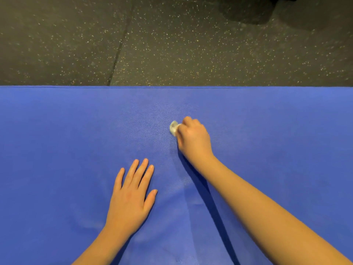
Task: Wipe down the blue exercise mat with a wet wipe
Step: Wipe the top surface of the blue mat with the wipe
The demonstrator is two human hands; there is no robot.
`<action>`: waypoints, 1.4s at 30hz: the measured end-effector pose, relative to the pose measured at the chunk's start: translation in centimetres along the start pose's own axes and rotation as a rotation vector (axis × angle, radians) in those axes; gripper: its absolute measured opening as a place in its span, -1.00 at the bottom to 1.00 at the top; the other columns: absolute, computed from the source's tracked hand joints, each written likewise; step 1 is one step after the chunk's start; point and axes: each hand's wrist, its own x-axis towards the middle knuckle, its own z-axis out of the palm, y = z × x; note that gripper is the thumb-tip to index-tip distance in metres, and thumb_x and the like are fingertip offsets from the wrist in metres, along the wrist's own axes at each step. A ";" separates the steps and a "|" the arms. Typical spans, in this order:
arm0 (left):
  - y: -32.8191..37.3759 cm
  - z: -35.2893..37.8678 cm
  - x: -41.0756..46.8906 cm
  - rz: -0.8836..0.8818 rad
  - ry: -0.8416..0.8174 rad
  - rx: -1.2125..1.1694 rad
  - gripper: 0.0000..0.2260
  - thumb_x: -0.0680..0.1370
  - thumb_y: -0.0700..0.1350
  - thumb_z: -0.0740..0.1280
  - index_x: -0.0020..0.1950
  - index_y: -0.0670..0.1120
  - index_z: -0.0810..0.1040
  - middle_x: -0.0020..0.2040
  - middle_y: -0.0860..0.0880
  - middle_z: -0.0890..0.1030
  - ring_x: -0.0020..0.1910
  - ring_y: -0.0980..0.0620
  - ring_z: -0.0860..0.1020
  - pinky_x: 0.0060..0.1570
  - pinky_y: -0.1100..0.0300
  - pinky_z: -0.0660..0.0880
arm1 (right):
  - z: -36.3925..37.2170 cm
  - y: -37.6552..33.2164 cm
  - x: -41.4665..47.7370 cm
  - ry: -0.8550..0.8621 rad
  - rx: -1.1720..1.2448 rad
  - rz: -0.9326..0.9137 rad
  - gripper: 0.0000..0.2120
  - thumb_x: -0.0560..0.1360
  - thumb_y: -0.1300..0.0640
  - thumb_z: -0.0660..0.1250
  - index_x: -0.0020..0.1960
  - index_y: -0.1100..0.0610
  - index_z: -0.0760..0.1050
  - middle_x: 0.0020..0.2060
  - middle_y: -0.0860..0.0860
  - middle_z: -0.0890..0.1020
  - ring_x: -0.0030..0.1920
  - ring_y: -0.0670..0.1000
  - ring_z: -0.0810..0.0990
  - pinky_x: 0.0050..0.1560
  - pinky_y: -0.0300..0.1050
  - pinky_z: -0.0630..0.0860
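Observation:
The blue exercise mat [66,131] fills the lower two thirds of the head view, its far edge running straight across. My right hand [193,137] reaches out over the middle of the mat with curled fingers gripping a small bunched white wet wipe [173,128], which presses on the mat; most of the wipe is hidden under the fingers. My left hand [131,196] lies flat on the mat nearer to me, fingers straight and slightly spread. A faint damp sheen shows on the mat around and below the wipe.
Beyond the mat's far edge lies dark speckled rubber flooring [172,44] with a seam running diagonally. A dark shape [248,10], only partly in view, sits on the floor at the top right.

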 end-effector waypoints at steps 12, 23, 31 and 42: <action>0.4 -0.1 -0.3 -0.007 0.022 0.009 -0.46 0.62 0.14 -0.03 0.45 -0.14 0.37 0.48 -0.09 0.33 0.48 -0.10 0.19 0.39 -0.12 0.07 | -1.7 -0.3 -6.2 -0.072 0.089 -0.158 -0.78 0.36 0.29 0.42 -0.37 0.19 0.41 -0.38 0.09 0.43 -0.40 0.14 0.40 -0.34 -0.13 0.17; 0.8 0.5 -3.6 -0.033 0.027 -0.041 -0.42 0.64 0.17 -0.14 0.45 -0.14 0.37 0.48 -0.07 0.33 0.49 -0.10 0.21 0.44 -0.11 0.08 | -3.4 -0.8 -11.9 -0.097 0.071 -0.188 -0.80 0.40 0.24 0.38 -0.32 0.15 0.39 -0.37 0.06 0.41 -0.36 0.12 0.36 -0.29 -0.08 0.17; 0.9 0.3 -3.6 -0.037 0.013 -0.034 -0.39 0.64 0.18 -0.16 0.44 -0.15 0.38 0.48 -0.09 0.34 0.49 -0.10 0.21 0.44 -0.09 0.05 | -4.7 0.0 -12.0 0.061 -0.024 0.344 -0.81 0.40 0.19 0.38 -0.36 0.15 0.45 -0.39 0.05 0.43 -0.38 0.13 0.42 -0.28 -0.12 0.17; 2.2 0.5 -6.6 -0.114 0.007 -0.062 -0.48 0.59 0.06 -0.01 0.44 -0.17 0.38 0.47 -0.11 0.35 0.47 -0.12 0.22 0.38 -0.21 0.18 | -6.7 0.0 -13.9 -0.004 0.018 0.367 -0.83 0.38 0.19 0.32 -0.37 0.17 0.43 -0.43 0.07 0.47 -0.42 0.15 0.45 -0.36 -0.15 0.19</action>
